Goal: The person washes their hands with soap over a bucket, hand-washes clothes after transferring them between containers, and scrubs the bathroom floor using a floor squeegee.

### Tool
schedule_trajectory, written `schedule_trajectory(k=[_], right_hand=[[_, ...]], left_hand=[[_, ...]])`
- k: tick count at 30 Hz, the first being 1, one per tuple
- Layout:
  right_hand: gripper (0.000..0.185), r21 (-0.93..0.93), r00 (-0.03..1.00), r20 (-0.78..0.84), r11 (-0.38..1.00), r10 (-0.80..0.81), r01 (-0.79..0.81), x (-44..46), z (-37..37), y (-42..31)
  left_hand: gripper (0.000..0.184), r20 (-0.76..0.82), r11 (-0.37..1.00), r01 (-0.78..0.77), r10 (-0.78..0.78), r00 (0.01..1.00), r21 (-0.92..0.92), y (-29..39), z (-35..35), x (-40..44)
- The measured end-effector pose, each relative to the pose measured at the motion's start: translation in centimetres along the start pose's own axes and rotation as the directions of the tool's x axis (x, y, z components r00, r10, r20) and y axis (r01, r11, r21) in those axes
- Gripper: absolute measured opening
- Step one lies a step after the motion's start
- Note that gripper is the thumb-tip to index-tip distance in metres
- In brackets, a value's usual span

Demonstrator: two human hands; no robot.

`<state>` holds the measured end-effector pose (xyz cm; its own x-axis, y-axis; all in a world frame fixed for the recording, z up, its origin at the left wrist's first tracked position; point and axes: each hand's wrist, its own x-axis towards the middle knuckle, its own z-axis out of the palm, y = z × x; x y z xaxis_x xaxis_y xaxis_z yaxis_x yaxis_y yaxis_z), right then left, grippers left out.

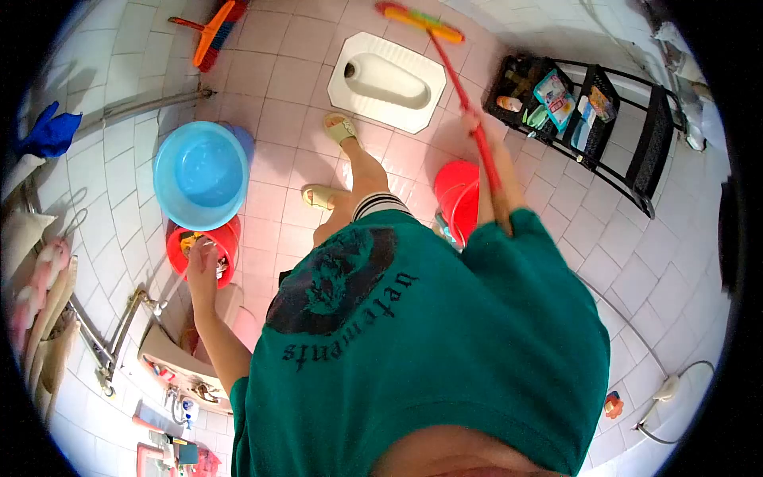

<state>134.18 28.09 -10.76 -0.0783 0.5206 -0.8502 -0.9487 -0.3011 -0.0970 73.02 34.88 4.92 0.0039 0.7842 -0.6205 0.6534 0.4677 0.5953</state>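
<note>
My right hand (475, 126) is closed around the red handle of a long-handled floor brush (486, 163). The brush's yellow, orange and green head is raised at the top of the view, slightly blurred, beyond the squat toilet (389, 78). On the other side, my left hand (203, 258) hangs over a red bucket (231, 248) with its fingers loosely apart and nothing visibly held. Small items, one of them yellow, lie in that bucket. A light-blue basin (165, 179) sits just beyond it. Below my right forearm is another red bucket (457, 195), partly hidden by my shirt.
A black rack (588, 119) with bottles and packets stands along the right wall. An orange broom (213, 36) leans at the top left. Pipes and a blue glove (49, 131) are on the left wall, with a washbasin (179, 362) below. Pink tiles (266, 179) cover the floor.
</note>
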Motion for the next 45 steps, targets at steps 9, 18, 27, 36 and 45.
schedule_trajectory(k=[9,18,27,36,45], right_hand=[[0.030,0.569,0.964,0.209,0.782,0.164,-0.256,-15.5,-4.5,10.6],[0.019,0.188,0.983,0.182,0.980,0.030,-0.065,-2.9,-2.8,1.7],[0.027,0.138,1.000,0.017,0.990,0.016,-0.019,-13.2,-9.8,16.2],[0.012,0.479,0.966,-0.160,0.871,0.203,-0.104,-24.6,-16.5,34.5],[0.037,0.194,0.997,-0.071,0.981,0.007,0.007,-11.8,-12.0,24.5]], left_hand=[[0.043,-0.014,0.994,-0.025,0.027,1.000,0.105,-3.1,0.6,-0.9],[0.040,-0.007,0.984,-0.039,0.041,0.999,0.176,-4.5,-0.4,-1.9],[0.040,0.120,0.987,-0.103,0.088,0.989,0.123,-6.9,0.2,-3.5],[0.039,0.246,0.933,-0.249,0.186,0.951,0.260,-2.9,1.3,-3.8],[0.039,0.350,0.895,-0.325,0.212,0.913,0.306,0.6,4.2,-3.2]])
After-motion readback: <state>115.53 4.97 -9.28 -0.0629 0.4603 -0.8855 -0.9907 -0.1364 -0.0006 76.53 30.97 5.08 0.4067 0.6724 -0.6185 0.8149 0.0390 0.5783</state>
